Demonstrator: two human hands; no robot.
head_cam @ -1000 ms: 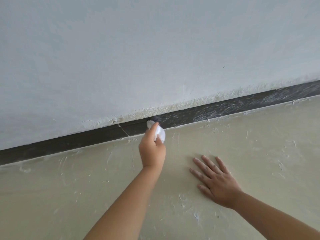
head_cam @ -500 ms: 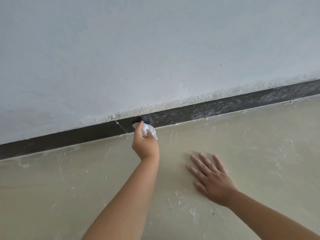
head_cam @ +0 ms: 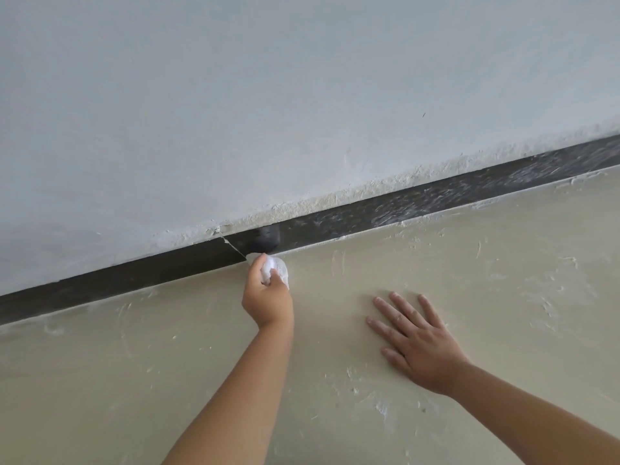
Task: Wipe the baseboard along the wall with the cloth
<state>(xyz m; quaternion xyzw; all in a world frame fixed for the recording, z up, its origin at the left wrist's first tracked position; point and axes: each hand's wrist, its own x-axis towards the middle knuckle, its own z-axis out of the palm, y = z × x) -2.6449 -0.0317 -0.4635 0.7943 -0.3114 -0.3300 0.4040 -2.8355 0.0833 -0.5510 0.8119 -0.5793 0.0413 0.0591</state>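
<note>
Wiping low along the skirting, both hands down.
R hand (head_cam: 419, 344) flat on floor (head_cam: 503, 297), fingers spread; L hand (head_cam: 267, 298) clutches cloth (head_cam: 276, 268) at baseboard (head_cam: 369, 213) bottom edge, w/ cloth now lower vs 0.5 s ago, off dark strip; wall (head_cam: 268, 95) beyond.

A white cloth (head_cam: 276, 268), a dark baseboard (head_cam: 436, 199) streaked white, a pale grey wall (head_cam: 268, 95), a beige floor (head_cam: 503, 280).

The left hand (head_cam: 267, 298) has slid the cloth (head_cam: 276, 268) leftward (toward the joint) and down off the baseboard (head_cam: 335, 223).
</note>
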